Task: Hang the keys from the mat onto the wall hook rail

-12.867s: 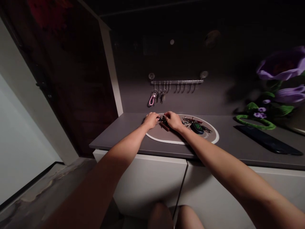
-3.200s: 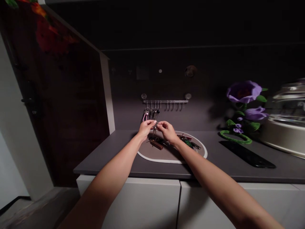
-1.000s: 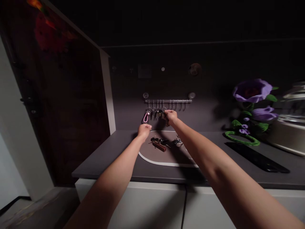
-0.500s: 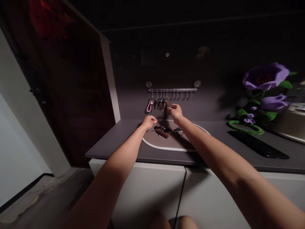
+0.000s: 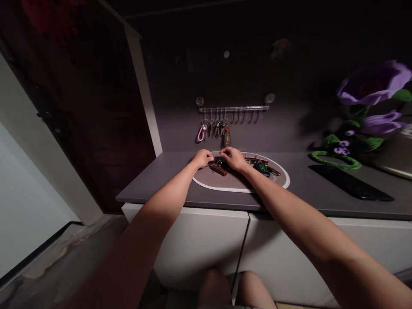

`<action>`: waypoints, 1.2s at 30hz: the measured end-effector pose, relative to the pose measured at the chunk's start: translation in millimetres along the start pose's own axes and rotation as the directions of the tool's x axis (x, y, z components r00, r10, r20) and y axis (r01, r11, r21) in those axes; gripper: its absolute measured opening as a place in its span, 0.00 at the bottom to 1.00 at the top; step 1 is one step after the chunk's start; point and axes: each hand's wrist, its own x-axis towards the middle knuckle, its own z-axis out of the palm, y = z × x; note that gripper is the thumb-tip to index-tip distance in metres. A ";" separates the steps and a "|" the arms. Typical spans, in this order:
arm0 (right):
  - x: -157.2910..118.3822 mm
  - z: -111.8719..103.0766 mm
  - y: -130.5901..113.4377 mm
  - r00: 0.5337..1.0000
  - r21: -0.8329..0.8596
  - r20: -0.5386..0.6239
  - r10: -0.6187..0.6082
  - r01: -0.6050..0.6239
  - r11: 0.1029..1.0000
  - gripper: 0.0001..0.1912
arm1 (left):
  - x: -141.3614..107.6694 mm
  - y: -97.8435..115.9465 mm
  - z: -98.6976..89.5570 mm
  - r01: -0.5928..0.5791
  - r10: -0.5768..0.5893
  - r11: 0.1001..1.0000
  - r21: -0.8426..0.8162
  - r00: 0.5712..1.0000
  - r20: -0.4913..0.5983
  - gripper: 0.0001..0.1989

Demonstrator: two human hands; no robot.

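Observation:
My left hand (image 5: pixel 202 158) is pinched at the left of the oval mat, beside a bunch of keys; whatever lies between its fingertips is too small to make out. Facing it, my right hand (image 5: pixel 234 159) is low over the mat with curled fingertips close together, and what they grip, if anything, is hidden. Just below the two hands rests a brown key fob (image 5: pixel 219 169) with dark keys and a ring. Behind them several key bunches hang from a clear hook rail (image 5: pixel 234 109), among them a pink loop (image 5: pixel 201 133) and a brown tag (image 5: pixel 227 136) with lettering.
More keys and a dark fob with green markings (image 5: pixel 262 169) lie on the right of the white-rimmed mat (image 5: pixel 219 188). Farther right are a black flat object (image 5: pixel 349 182), a green ring (image 5: pixel 334 165) and purple fabric flowers (image 5: pixel 375 88). White cabinet doors (image 5: pixel 199 240) front the counter.
My right hand has come down from the hanging brown tag to the mat, near my left hand. The tag now hangs free. My view has tipped downward slightly.

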 end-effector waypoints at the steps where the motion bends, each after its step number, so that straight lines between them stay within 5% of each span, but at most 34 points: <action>1: -0.6 -0.5 -0.5 1.000 -0.028 0.009 -0.004 0.004 1.000 0.07 | 0.4 -0.3 0.3 0.002 -0.002 1.000 0.004 1.000 0.000 0.08; 6: -2.0 2.3 0.1 0.997 -0.101 0.072 -0.022 0.030 0.994 0.08 | 2.5 -0.1 0.7 0.000 -0.001 0.999 -0.039 1.000 -0.025 0.08; 11: -0.3 7.1 4.6 0.997 -0.084 0.068 -0.039 0.044 0.996 0.06 | 0.9 5.0 0.3 0.042 -0.065 0.961 -0.274 0.995 -0.075 0.05; 20: 1.5 7.0 6.2 0.998 -0.025 0.036 -0.045 0.046 0.999 0.05 | -0.1 15.7 -2.2 0.176 -0.224 0.692 -0.700 0.974 0.023 0.03; 29: 2.1 4.0 1.4 0.998 0.110 -0.063 0.005 0.002 0.994 0.07 | -2.4 22.0 -10.0 0.208 -0.230 0.527 -0.824 0.968 0.098 0.02; 36: 6.5 4.1 4.8 0.986 0.276 -0.153 -0.067 0.108 0.955 0.10 | -2.6 22.5 -10.7 0.171 -0.165 0.475 -0.863 0.981 0.104 0.02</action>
